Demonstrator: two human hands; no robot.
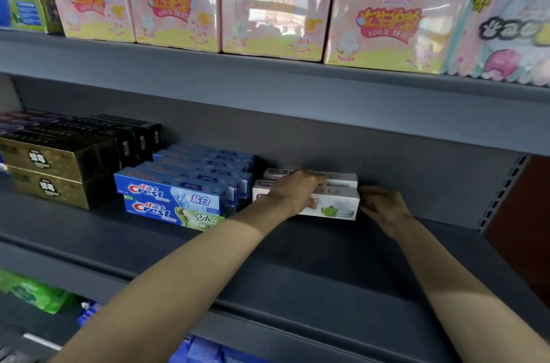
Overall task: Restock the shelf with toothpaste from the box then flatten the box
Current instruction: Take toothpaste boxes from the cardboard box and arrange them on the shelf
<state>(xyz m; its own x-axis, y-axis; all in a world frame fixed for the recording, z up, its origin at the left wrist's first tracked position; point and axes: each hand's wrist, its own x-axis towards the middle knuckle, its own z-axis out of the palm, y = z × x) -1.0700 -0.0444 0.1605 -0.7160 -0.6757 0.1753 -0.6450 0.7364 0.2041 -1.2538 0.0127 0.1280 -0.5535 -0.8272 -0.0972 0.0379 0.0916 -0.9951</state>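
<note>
White toothpaste cartons [336, 204] lie on the grey shelf [297, 258], set lengthwise side by side, one in front and another just behind it against the back panel. The left hand [294, 190] reaches over the front carton from above, its fingers curled over the top edge and touching the rear carton, so it grips the white cartons near their middle. The right hand [384, 205] sits at the right end of the front carton, fingers bent and resting against that end; whether it actually clasps the carton or only presses it cannot be told from this view. Both forearms stretch in from the lower edge of the frame.

Just left of the white cartons stand blue Crest cartons [175, 202], stacked two high in front with more rows behind them. Further left are gold cartons [50, 175], also stacked two high, and black cartons [131, 136] behind those. On the shelf above, a row of pink packs [276, 8] fills the width. Below the front lip, green packs [38, 294] and blue packs [202, 347] show on a lower level. A red-brown panel [523, 220] borders the shelf on the right.
</note>
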